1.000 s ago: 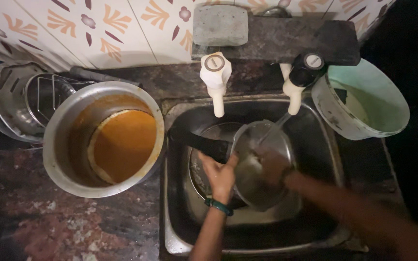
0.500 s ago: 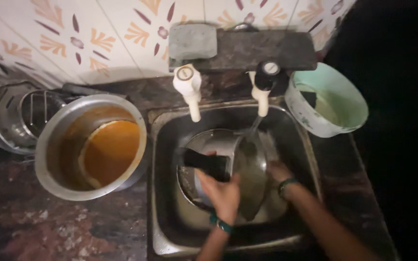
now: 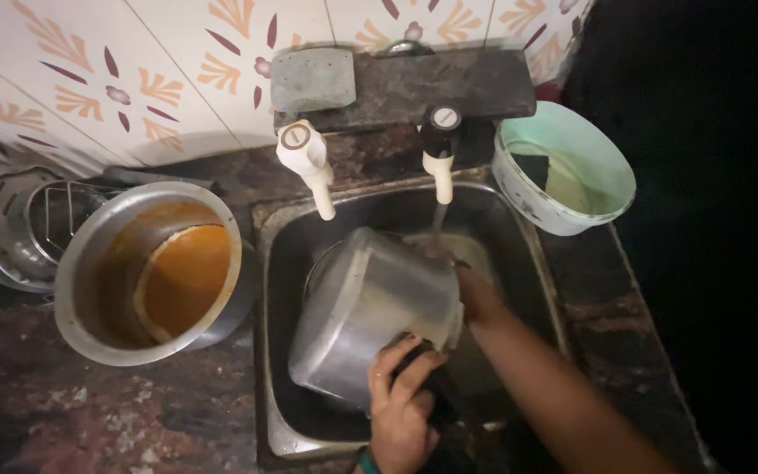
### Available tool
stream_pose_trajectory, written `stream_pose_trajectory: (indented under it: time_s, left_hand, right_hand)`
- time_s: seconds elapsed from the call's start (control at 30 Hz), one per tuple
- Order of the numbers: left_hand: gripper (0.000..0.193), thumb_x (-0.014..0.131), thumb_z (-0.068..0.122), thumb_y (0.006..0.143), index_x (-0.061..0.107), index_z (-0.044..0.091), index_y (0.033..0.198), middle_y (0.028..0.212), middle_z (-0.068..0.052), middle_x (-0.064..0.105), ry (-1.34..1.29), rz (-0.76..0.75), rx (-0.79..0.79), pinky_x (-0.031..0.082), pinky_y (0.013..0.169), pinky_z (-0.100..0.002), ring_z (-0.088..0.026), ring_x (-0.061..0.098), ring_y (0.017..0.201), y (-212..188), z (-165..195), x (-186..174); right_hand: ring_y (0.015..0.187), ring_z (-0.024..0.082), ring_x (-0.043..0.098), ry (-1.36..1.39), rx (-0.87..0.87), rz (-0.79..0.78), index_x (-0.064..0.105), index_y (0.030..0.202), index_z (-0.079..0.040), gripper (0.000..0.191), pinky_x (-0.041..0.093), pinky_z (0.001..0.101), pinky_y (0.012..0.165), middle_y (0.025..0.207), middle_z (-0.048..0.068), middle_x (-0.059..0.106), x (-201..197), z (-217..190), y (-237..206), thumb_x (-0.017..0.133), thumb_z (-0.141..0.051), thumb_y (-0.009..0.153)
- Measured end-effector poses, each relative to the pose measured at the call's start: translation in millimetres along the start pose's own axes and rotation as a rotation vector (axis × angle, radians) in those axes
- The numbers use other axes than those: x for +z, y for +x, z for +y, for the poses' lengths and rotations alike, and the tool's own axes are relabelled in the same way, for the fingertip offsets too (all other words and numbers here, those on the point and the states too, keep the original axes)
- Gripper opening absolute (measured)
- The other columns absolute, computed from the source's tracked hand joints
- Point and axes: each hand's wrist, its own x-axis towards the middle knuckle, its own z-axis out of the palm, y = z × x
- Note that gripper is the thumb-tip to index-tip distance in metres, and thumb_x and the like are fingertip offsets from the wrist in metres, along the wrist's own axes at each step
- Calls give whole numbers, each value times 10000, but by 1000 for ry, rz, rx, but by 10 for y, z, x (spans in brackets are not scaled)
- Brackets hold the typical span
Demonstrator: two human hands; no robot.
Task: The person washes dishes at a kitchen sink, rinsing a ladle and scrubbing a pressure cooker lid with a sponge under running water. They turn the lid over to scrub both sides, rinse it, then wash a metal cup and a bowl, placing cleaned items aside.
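The steel pot (image 3: 370, 307) hides most of the right hand (image 3: 477, 294) and the sink (image 3: 278, 263) bottom. The left hand (image 3: 401, 408) is cut off at the wrist by the bottom edge.

Steel pot (image 3: 370, 312) now tipped bottom-up, left hand (image 3: 401, 404) shifted to rim

A dark mottled stone counter (image 3: 89, 421) fills the lower left of the frame, with a steel sink (image 3: 278, 263) set into it at centre, a large steel pot (image 3: 146, 272) and a steel rack (image 3: 19, 224) placed at left, and a pale green tub (image 3: 563, 167) placed at upper right.
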Motion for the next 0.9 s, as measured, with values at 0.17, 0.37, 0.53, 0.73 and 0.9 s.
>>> stream_pose_trajectory:
  time_s: [0.17, 0.37, 0.53, 0.73, 0.9]
  left_hand:
    - [352, 457, -42, 876, 688, 29, 1132, 1338, -114, 635, -414, 216, -898, 476, 940, -428, -305, 644, 1122, -54, -45, 74]
    - [766, 731, -78, 628, 490, 12, 1349, 1272, -122, 615, -63, 304, -673, 456, 1081, -385, -254, 614, 1186, 14, -372, 145]
    - [815, 738, -144, 582, 442, 24, 1324, 1303, -131, 546, -98, 464, -688, 405, 1114, -399, -258, 537, 1246, -52, -663, 225]
    - [930, 751, -168, 635, 362, 112, 1432, 1373, -53, 514, -268, 538, -660, 454, 1108, -379, -193, 523, 1245, -146, -857, 266]
    - [871, 718, -187, 720, 372, 70, 1477, 1374, -94, 508, -388, 497, -610, 475, 1169, -409, -193, 536, 1264, -208, -802, 329]
  right_hand:
    - [1117, 291, 736, -55, 47, -93, 656, 1263, -5, 348, 610, 393, 964, 1200, 158, 755, -43, -368, 350, 562, -110, 945]
    - [975, 363, 788, -302, -95, 141, 665, 925, 64, 58, 613, 465, 869, 1014, 225, 777, -196, -922, -86, 648, 49, 872]
    - [936, 265, 757, -1486, -793, 277, 637, 1195, -81, 405, 593, 395, 822, 1026, 125, 756, 442, -1773, -905, 771, -55, 815]
    - [1231, 377, 558, -1885, -1203, 76, 714, 1042, -189, 358, 468, 506, 1020, 1404, 137, 588, 1291, -1994, -1066, 818, -106, 710]
    - [943, 426, 679, -1903, -1051, 596, 667, 1122, -128, 345, 563, 529, 805, 1148, 213, 637, 1423, -1877, -811, 743, -263, 813]
